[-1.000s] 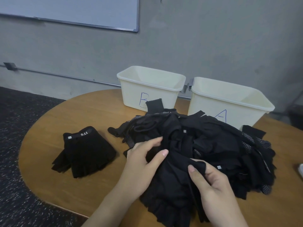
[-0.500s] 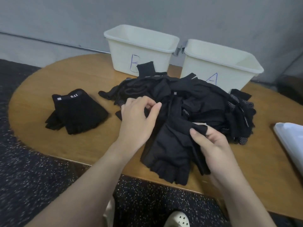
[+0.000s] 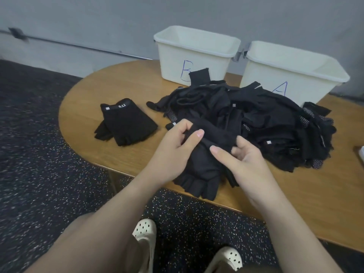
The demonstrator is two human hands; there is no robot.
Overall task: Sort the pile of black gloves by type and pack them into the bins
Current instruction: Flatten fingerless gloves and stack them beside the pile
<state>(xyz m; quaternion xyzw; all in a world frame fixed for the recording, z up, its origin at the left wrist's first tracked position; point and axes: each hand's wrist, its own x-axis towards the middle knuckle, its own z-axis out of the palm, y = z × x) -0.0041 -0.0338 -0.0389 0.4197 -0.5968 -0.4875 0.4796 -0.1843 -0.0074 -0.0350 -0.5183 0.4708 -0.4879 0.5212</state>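
A big pile of black gloves (image 3: 262, 119) covers the middle of the wooden table (image 3: 84, 99). A black fingerless glove (image 3: 204, 170) hangs from both hands at the table's near edge, finger stubs pointing down. My left hand (image 3: 177, 146) pinches its cuff on the left, and my right hand (image 3: 242, 156) grips the cuff on the right. A small stack of fingerless gloves marked 5.11 (image 3: 126, 123) lies apart to the left. Two white bins stand behind the pile: bin B (image 3: 173, 62) on the left and bin A (image 3: 319, 75) on the right. No gloves show inside either bin.
The table's rounded end is at the left, with dark speckled floor (image 3: 39, 164) beyond it. A white object (image 3: 362, 152) shows at the right edge. My two white clogs (image 3: 143, 231) stand below the table's near edge. A grey wall rises behind the bins.
My left hand has come off the pile and taken the cuff of the fingerless glove that the right hand held. The glove is pulled nearer me. The view has tilted down and shifted.
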